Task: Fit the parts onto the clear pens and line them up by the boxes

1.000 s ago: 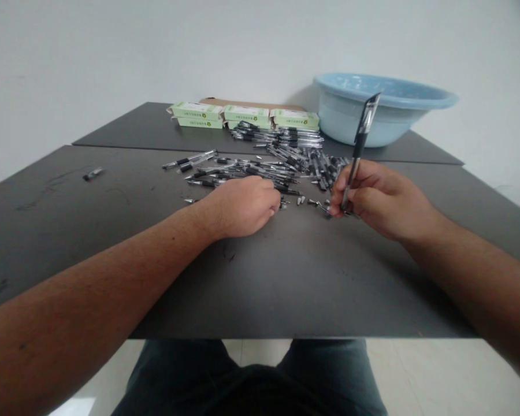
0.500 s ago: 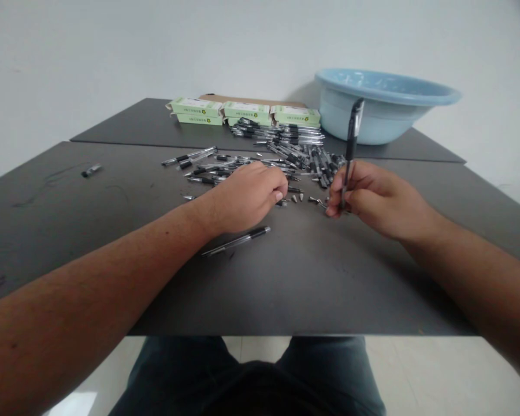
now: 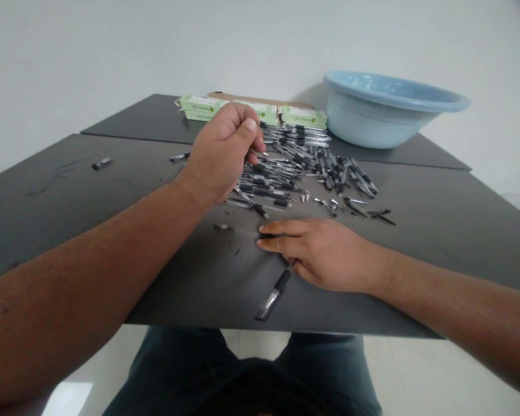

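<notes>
My right hand (image 3: 325, 251) is low over the table, with a black-capped pen (image 3: 274, 293) sticking out from under its palm toward the table's front edge. Its two foremost fingertips press on a second, thinner pen (image 3: 266, 235), blurred at its far end. My left hand (image 3: 227, 147) is raised over the left side of the pen pile (image 3: 271, 179), fingers curled and thumb against them. Whatever those fingers may hold is hidden. Small pen tips (image 3: 304, 197) and dark loose parts (image 3: 355, 207) lie beyond my right hand.
Green boxes (image 3: 303, 117) line the back of the dark table (image 3: 190, 289). A light blue basin (image 3: 372, 121) stands at the back right. More capped pens (image 3: 359, 176) lie in front of it. One short pen cap (image 3: 101, 163) lies alone at far left.
My left hand has risen from the table, up and to the left. My right hand has come down and left, its upright pen now tilted toward me, fingers on the pen lying in front.
</notes>
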Demonstrator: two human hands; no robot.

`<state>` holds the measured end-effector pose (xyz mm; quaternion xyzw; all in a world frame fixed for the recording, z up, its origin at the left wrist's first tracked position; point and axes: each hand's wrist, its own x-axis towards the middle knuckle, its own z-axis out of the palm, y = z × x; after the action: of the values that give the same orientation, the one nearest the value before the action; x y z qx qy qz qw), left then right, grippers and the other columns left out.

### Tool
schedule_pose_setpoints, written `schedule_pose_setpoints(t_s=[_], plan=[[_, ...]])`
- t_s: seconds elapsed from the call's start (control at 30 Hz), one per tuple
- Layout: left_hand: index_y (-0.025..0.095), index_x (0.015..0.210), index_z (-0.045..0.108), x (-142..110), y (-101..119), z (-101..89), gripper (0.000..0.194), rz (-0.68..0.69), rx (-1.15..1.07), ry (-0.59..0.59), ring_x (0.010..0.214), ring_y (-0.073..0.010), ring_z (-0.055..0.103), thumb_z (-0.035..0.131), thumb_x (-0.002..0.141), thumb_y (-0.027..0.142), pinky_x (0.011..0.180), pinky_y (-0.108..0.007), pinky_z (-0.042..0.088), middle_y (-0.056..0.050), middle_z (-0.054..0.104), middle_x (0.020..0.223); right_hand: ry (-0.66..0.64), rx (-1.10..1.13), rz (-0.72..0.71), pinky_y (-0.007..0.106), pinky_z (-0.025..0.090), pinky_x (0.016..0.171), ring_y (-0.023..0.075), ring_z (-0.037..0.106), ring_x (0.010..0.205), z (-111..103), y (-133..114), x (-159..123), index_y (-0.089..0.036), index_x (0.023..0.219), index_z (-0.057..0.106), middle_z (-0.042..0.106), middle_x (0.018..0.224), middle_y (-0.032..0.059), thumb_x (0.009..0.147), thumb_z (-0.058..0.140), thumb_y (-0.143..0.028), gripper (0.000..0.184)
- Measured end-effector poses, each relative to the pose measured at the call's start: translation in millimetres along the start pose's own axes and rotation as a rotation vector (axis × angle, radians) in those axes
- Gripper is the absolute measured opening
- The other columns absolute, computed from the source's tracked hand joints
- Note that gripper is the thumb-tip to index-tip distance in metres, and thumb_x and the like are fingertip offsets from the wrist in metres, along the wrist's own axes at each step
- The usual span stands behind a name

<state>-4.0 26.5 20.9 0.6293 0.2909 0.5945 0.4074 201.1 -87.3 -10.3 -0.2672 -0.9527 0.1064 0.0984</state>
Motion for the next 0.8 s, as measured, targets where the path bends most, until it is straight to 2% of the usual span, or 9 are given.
schedule_pose_setpoints(t_s=[0.1,0.27,0.37,0.5,0.8], plan=[[0.028,0.084,0.059,3.1,3.0,-3.6,0.019,-0.012,-0.007,0.049,0.073,-0.0173,0.063,0.065,0.100,0.035,0.061,-0.030,0.044,0.001,0.064,0.072,0.022,-0.072,0.062,0.043,0.049,0.120,0.0270,0.059,0.141,-2.8,13.0,0.3,-0.015,0.149,0.062,0.059,0.158,0.0126,0.094,0.055,-0.012,0.056],[0.026,0.089,0.058,5.0,-6.3,-6.6,0.014,-0.013,-0.030,0.037,0.072,-0.0142,0.055,0.063,0.102,0.028,0.063,-0.028,0.042,0.004,0.063,0.071,0.054,-0.144,0.154,0.049,0.052,0.117,0.0314,0.060,0.141,-8.5,29.4,-0.7,-0.014,0.149,0.061,0.055,0.160,0.0156,0.093,0.057,-0.013,0.057],[0.026,0.092,0.058,5.4,-13.3,-7.3,0.011,-0.048,-0.015,0.042,0.074,-0.0139,0.054,0.059,0.103,0.026,0.065,-0.028,0.041,0.004,0.063,0.073,0.050,-0.155,0.184,0.051,0.055,0.114,0.0330,0.061,0.139,-8.7,31.7,-1.5,-0.015,0.150,0.061,0.054,0.161,0.0152,0.093,0.057,-0.014,0.057],[0.025,0.091,0.059,4.8,-15.2,-7.6,0.014,-0.021,-0.021,0.041,0.070,-0.0138,0.054,0.055,0.103,0.019,0.063,-0.029,0.039,0.003,0.061,0.073,0.051,-0.174,0.194,0.052,0.055,0.113,0.0337,0.061,0.139,-7.6,32.1,-3.6,-0.018,0.151,0.060,0.051,0.163,0.0145,0.094,0.057,-0.016,0.057],[0.024,0.090,0.061,4.7,-17.5,-8.7,0.010,-0.023,-0.006,0.008,0.065,-0.0130,0.059,0.062,0.100,0.021,0.058,-0.026,0.043,0.002,0.062,0.072,0.092,-0.155,0.162,0.052,0.055,0.112,0.0346,0.059,0.140,-7.8,30.1,-8.6,-0.021,0.149,0.061,0.039,0.170,0.0163,0.093,0.060,-0.014,0.056]])
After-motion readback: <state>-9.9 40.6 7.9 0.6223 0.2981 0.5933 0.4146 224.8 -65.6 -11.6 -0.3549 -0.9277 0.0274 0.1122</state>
